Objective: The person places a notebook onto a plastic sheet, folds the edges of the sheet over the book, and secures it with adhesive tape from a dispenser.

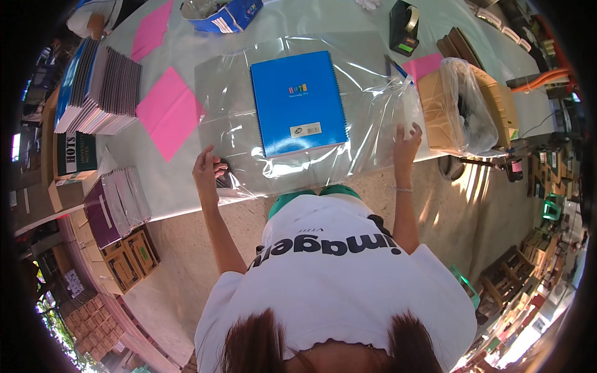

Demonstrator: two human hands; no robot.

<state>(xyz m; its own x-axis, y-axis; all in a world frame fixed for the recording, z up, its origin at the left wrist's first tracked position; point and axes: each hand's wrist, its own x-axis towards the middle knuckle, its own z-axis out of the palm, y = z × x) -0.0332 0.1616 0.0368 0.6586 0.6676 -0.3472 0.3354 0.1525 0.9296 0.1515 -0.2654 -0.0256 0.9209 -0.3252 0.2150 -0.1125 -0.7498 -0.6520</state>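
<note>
A blue spiral-bound notebook [298,105] lies cover up on a sheet of clear plastic film [367,81], which spreads past it on all sides and wrinkles with bright glare. At the film's near left edge, my left hand [208,168] has its fingers bent around the edge, beside a dark object [225,174] partly hidden by hand and film. My right hand [407,140] is over the film's right side, its thumb and fingers raised and apart. Neither hand touches the notebook.
Stacked spiral notebooks [112,87] and pink sheets [171,115] are at the left. To the right stand a black tape dispenser [404,31] and a cardboard box [435,105] with a plastic bag [469,105]. A blue container [230,15] sits at the far side, near another person's arm [95,25].
</note>
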